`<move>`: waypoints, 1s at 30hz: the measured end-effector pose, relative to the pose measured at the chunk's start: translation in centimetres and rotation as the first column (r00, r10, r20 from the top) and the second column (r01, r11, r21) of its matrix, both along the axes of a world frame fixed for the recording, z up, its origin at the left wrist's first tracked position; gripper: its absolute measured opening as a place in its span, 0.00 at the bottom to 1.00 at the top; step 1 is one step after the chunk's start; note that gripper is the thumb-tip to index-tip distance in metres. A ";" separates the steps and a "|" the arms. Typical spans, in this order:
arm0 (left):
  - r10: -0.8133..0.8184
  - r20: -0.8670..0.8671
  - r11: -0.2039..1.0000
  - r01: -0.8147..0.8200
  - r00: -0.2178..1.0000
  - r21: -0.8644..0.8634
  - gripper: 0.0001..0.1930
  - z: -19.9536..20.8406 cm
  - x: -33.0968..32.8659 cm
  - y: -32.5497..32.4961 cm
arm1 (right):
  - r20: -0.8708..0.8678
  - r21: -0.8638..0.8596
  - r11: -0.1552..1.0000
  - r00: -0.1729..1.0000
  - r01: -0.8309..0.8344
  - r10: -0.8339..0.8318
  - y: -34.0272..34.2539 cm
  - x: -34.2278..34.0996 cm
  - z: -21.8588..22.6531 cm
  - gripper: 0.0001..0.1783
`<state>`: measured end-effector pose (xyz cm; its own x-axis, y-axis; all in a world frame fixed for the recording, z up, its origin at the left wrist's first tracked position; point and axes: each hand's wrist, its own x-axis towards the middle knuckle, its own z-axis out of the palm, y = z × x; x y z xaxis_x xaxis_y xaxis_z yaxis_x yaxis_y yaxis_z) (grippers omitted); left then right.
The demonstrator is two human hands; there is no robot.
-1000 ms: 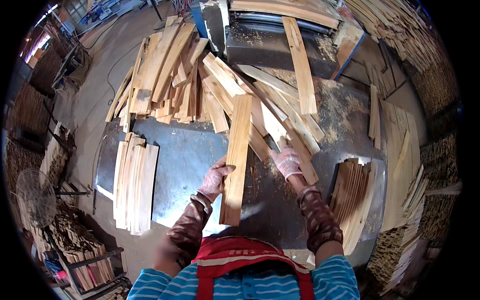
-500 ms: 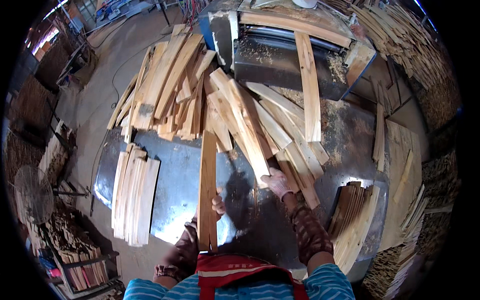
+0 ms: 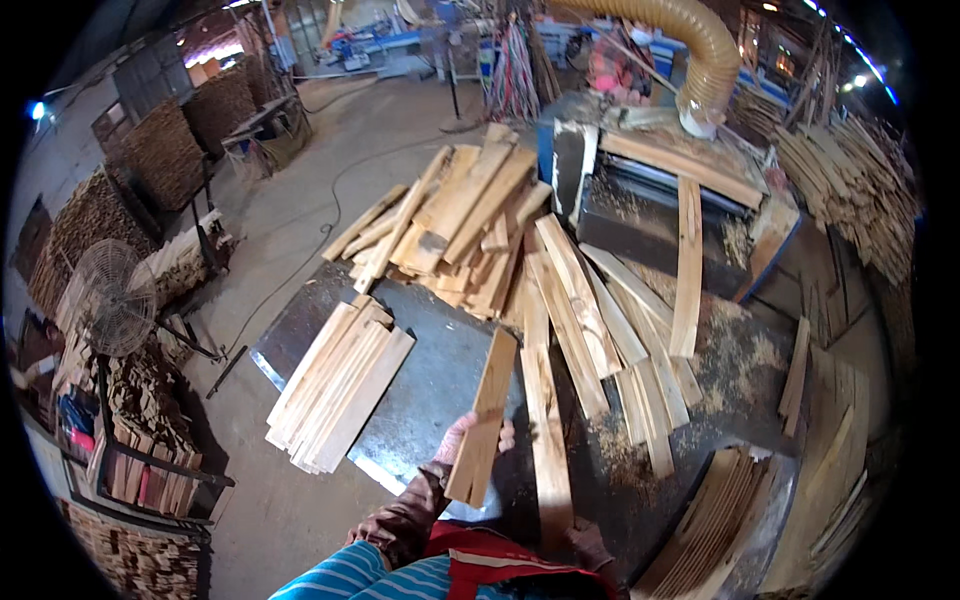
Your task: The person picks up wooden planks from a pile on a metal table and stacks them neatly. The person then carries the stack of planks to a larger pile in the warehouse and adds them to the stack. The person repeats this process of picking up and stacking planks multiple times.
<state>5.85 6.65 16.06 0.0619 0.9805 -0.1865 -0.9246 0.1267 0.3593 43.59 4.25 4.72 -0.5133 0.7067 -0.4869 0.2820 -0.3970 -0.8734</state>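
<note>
My left hand (image 3: 457,437), in a pale glove, is closed around a short flat wooden board (image 3: 484,420). Its fingertips curl past the board's right edge, and the board is tilted up in front of my body. Low in the picture, my right hand (image 3: 590,546) lies in dark shadow beside the near end of a longer board (image 3: 545,440); its fingers cannot be made out. That longer board points away from me toward a fan of loose boards (image 3: 580,295). To the left, a neat stack of boards (image 3: 340,385) rests on the metal table (image 3: 420,350).
A jumbled board pile (image 3: 460,215) covers the table's far side. Behind it stands a machine (image 3: 650,220) with a board (image 3: 688,270) sticking out and a yellow duct (image 3: 715,50). More boards (image 3: 705,530) are stacked at near right. A fan (image 3: 115,295) stands at left.
My view has turned, showing more of the room beyond. My right hand has left the fanned boards and come back toward my body. The board in my left hand now leans to the right.
</note>
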 end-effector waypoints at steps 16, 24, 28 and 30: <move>-0.147 -0.556 0.892 -0.133 0.818 -0.432 0.22 -2.7 -8.9 -10.9 | 0.749 0.536 0.746 0.631 -0.395 -0.203 18.7 -17.1 6.8 0.39; -0.382 -0.911 0.803 -0.432 0.156 -0.410 0.16 -10.4 -20.1 -17.5 | 0.842 0.489 0.755 0.464 -0.437 -0.276 24.9 -20.3 4.7 0.51; -0.795 -0.607 0.458 -0.663 -0.007 -0.592 0.23 -7.3 -23.8 -17.5 | 0.825 0.532 0.745 0.442 -0.402 -0.351 25.3 -20.5 5.2 0.48; -0.711 -0.697 0.568 -0.663 -0.096 -0.488 0.20 -9.5 -25.0 -18.4 | 0.847 0.497 0.777 0.413 -0.387 -0.336 26.7 -20.0 3.9 0.47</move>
<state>-19.14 -11.74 6.57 -0.7945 0.4351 -0.4235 0.2711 0.8783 0.3937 23.59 30.98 8.66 -0.0833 0.9808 -0.1764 0.9902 0.0616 -0.1250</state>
